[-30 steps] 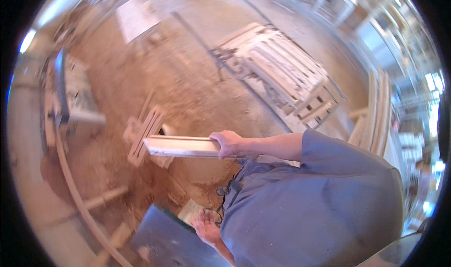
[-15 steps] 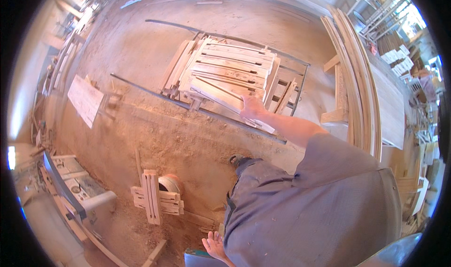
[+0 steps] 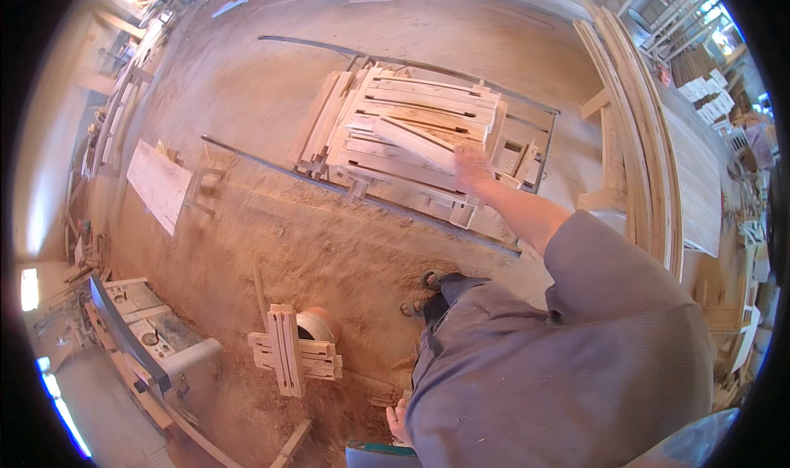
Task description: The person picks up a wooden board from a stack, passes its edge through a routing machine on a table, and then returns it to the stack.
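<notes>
My right hand is closed on the near right end of a pale wooden slat. The slat lies slanted across the top of a stack of slotted wooden pieces. That stack rests on a low dark metal frame on the floor. My left hand hangs low beside my body, partly hidden by my clothing. Its visible fingers are loosely bent and apart, with nothing seen in them. Just below it is the edge of a dark green-topped object.
Long boards lie on wooden supports to the right. Crossed slotted pieces sit by a round container at lower left. A machine with a blue-edged part stands further left. A pale panel leans nearby; sawdust covers the floor.
My right hand has moved with the slat farther onto the stack, away from its near edge. My left hand has drawn closer to my body. The whole view has shifted slightly.
</notes>
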`<state>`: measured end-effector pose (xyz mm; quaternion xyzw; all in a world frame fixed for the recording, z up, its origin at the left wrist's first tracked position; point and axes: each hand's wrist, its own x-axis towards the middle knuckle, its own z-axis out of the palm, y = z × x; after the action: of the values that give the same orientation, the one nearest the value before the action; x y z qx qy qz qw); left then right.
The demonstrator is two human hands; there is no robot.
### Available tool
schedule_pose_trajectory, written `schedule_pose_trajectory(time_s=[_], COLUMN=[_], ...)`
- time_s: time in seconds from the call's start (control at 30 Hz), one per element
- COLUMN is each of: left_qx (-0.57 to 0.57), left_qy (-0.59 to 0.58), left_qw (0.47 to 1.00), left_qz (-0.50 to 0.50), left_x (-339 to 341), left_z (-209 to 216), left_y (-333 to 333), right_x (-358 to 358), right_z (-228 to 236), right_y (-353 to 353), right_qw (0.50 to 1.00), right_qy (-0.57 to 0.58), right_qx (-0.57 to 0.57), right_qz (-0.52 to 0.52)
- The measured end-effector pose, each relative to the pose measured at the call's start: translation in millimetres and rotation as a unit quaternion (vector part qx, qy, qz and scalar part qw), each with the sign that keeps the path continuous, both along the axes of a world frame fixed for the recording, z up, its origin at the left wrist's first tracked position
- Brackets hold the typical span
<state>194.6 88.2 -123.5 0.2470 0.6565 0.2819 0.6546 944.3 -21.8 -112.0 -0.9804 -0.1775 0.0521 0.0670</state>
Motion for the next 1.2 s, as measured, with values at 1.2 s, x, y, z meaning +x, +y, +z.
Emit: schedule_pose_trajectory(time_s=[1.2], left_qx=[0.035], left_qy=[0.284], left_qw=[0.905], left_qz=[-0.314], left_x=[278], left_z=[48], left_y=[453], right_x=[342], right_z=[-95], right_y=[569], right_qw=[0.890], right_qy=[0.000], right_qx=[-0.038], right_qz=[0.455])
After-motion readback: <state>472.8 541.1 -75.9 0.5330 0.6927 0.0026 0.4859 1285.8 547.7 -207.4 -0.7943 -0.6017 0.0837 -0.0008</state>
